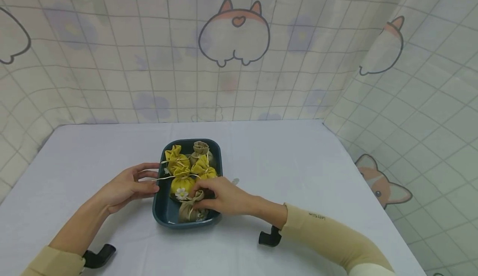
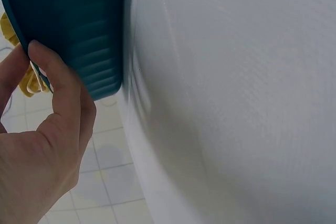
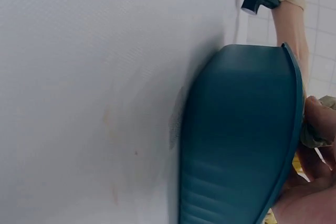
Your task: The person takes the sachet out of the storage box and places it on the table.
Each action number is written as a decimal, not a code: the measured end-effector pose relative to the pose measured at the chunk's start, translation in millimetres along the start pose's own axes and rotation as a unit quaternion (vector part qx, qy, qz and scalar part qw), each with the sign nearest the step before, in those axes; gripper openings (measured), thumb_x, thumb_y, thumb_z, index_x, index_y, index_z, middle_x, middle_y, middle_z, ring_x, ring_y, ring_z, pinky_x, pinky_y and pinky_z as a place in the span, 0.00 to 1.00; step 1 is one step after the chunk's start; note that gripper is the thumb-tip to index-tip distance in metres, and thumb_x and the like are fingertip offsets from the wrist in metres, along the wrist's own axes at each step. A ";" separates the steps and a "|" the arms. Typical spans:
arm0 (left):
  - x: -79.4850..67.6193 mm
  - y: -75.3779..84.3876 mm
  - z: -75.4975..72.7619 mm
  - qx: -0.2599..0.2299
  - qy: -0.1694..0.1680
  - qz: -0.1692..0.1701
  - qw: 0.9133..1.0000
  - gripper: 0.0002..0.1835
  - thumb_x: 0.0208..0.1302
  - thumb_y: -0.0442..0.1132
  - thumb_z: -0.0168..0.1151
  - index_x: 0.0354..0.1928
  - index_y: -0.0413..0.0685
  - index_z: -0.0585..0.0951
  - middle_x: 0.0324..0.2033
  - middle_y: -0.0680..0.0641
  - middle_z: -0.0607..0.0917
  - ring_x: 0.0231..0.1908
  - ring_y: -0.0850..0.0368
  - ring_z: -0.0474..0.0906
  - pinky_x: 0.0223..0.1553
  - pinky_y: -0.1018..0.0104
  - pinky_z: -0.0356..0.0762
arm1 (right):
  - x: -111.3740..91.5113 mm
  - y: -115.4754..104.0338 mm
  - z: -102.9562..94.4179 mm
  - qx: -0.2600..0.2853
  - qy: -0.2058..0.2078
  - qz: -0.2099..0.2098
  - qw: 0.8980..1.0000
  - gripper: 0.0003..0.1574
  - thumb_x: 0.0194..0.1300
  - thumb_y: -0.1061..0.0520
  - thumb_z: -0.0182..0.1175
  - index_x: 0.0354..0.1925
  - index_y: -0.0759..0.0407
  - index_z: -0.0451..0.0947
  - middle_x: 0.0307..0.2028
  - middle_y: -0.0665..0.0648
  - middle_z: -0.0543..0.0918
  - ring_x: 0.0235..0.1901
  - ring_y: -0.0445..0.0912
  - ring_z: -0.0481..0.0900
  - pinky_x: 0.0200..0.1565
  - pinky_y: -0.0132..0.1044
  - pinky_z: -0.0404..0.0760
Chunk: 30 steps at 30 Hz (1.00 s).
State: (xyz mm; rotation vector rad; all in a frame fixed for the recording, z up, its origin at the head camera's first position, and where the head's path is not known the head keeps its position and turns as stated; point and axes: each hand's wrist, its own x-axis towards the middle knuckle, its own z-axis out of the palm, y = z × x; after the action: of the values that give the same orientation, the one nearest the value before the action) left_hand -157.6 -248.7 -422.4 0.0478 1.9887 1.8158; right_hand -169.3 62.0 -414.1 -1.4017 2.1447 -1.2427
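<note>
A dark teal plastic tub (image 1: 168, 216) holds several small drawstring pouches, some yellow, some brown. My left hand (image 1: 136, 186) is at the tub's left rim, its fingers slightly bent and its fingertips (image 2: 39, 51) right at the edge. Over the near right part of the tub, my right hand (image 1: 224, 195) pinches the gathered neck of a brown drawstring pouch (image 1: 188, 213) between thumb and fingers. Just behind that pouch sits a yellow pouch (image 1: 183, 184) with a white flower. Pale cords trail over the left rim near my left fingers.
A white cloth (image 1: 298, 164) covers the table under the tub. Behind and to the right hangs a grid-patterned curtain (image 1: 168, 60) with cartoon dogs. Black curved pieces (image 1: 98, 256) stick out at both wrists.
</note>
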 end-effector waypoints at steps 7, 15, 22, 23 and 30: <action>-0.3 -0.3 -1.3 -0.001 -0.002 0.002 1.000 0.45 0.67 0.29 0.67 0.78 0.33 0.51 0.65 0.30 0.66 0.49 0.51 0.82 0.51 0.58 0.84 | -0.6 -6.2 -5.2 0.032 0.035 -0.018 0.999 0.13 0.69 0.63 0.67 0.50 0.60 0.78 0.45 0.54 0.84 0.42 0.34 0.83 0.44 0.34 0.85; -0.4 -0.2 -0.5 -0.003 0.000 0.000 1.000 0.45 0.66 0.30 0.68 0.78 0.33 0.51 0.64 0.31 0.67 0.48 0.52 0.82 0.51 0.58 0.84 | -4.4 -9.7 -16.6 0.026 0.097 -0.061 0.993 0.12 0.68 0.64 0.67 0.49 0.59 0.79 0.44 0.54 0.84 0.42 0.37 0.83 0.44 0.37 0.86; -1.2 0.6 1.4 -0.003 0.005 -0.003 1.000 0.46 0.66 0.30 0.68 0.78 0.34 0.52 0.64 0.31 0.67 0.48 0.52 0.83 0.51 0.58 0.84 | -11.8 -16.1 -34.2 0.002 0.130 -0.059 0.990 0.13 0.67 0.65 0.68 0.49 0.60 0.79 0.44 0.53 0.84 0.45 0.40 0.82 0.47 0.38 0.85; -1.2 0.7 1.6 -0.001 0.006 -0.003 1.000 0.46 0.66 0.30 0.68 0.78 0.34 0.52 0.64 0.31 0.67 0.48 0.52 0.83 0.51 0.58 0.84 | -13.3 -16.9 -37.0 0.002 0.135 -0.055 0.989 0.13 0.67 0.65 0.68 0.49 0.60 0.80 0.44 0.53 0.84 0.45 0.41 0.82 0.47 0.38 0.85; -0.9 0.1 1.2 0.002 0.008 -0.001 1.000 0.46 0.66 0.30 0.68 0.78 0.34 0.52 0.64 0.31 0.67 0.48 0.51 0.82 0.50 0.58 0.84 | -24.6 -17.8 -56.5 -0.005 0.169 -0.030 0.985 0.11 0.68 0.66 0.67 0.48 0.60 0.81 0.44 0.52 0.85 0.44 0.43 0.84 0.46 0.40 0.85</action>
State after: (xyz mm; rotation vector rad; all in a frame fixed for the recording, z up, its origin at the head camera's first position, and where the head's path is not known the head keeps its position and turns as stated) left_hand -156.4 -247.9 -422.1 0.0323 2.0015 1.8159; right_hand -182.8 108.5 -372.1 -1.3471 2.3412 -1.5926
